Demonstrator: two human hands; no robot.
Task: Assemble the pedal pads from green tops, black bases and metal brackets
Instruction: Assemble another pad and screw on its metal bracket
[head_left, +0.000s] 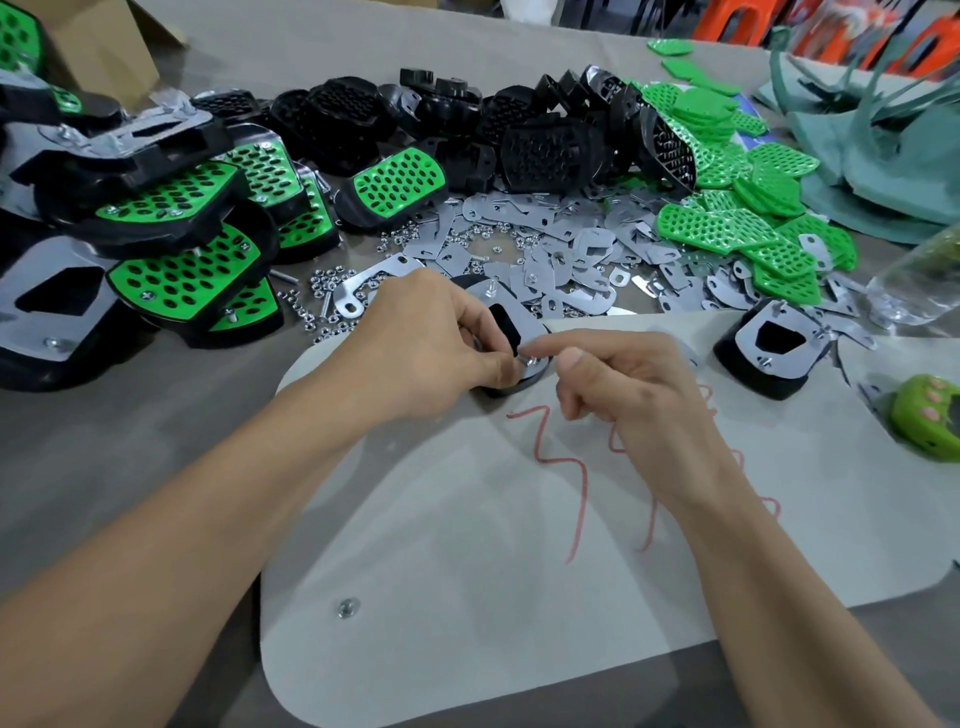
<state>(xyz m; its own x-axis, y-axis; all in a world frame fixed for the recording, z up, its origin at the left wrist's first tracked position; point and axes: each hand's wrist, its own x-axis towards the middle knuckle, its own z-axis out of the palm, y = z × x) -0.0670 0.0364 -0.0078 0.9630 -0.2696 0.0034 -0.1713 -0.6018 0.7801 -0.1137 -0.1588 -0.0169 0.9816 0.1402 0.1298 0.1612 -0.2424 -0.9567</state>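
Note:
A pedal pad (511, 325) lies upside down at the far edge of the pale mat (467, 571), its metal bracket facing up with a screw sticking out at the top. My left hand (421, 343) grips the pad from the left, thumb and fingers on the bracket. My right hand (618, 379) is beside it, its forefinger and thumb at a small nut (529, 361) on the near screw. A second upside-down pad (769, 348) sits to the right.
Finished green-topped pads (171, 244) are stacked at the left. Black bases (467, 124) lie at the back, green tops (737, 197) at the right, loose metal brackets (561, 260) and nuts (327, 291) in the middle. A clear bottle (919, 280) and green toy (930, 421) sit far right.

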